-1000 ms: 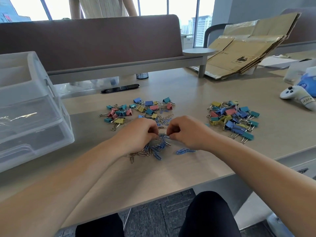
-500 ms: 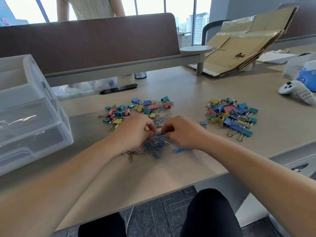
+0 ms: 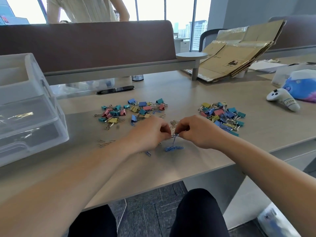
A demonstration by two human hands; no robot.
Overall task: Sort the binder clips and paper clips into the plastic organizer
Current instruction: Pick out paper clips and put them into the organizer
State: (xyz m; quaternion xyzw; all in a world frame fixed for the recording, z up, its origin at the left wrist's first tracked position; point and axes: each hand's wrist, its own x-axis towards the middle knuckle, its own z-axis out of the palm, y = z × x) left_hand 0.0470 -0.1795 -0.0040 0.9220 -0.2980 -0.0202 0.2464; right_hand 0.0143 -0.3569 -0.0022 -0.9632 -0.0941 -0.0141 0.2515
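— Where are the hands?

— Near the middle of the pale wooden tabletop (image 3: 188,89), close together. The left hand (image 3: 150,132) and the right hand (image 3: 196,131) both have curled fingers. Each pinches the top of a linked bunch of blue wire paper clips (image 3: 174,142), and the bunch hangs from the pinch down to the tabletop.

— And the binder clips?

— Two heaps. A scattered heap of blue, pink, teal and yellow binder clips (image 3: 135,110) lies just beyond the left hand. A tighter second heap of binder clips (image 3: 222,115) sits to the right, its near edge hidden by the right hand.

— The organizer?

— The clear plastic drawer organizer (image 3: 34,108) stands at the left edge, well apart from the hands. Something metallic glints in its drawers. Loose silver paper clips (image 3: 105,142) lie between it and the left hand.

— Anything else?

— A white game controller (image 3: 280,100) lies far right, with flattened brown cardboard (image 3: 239,53) leaning beyond.
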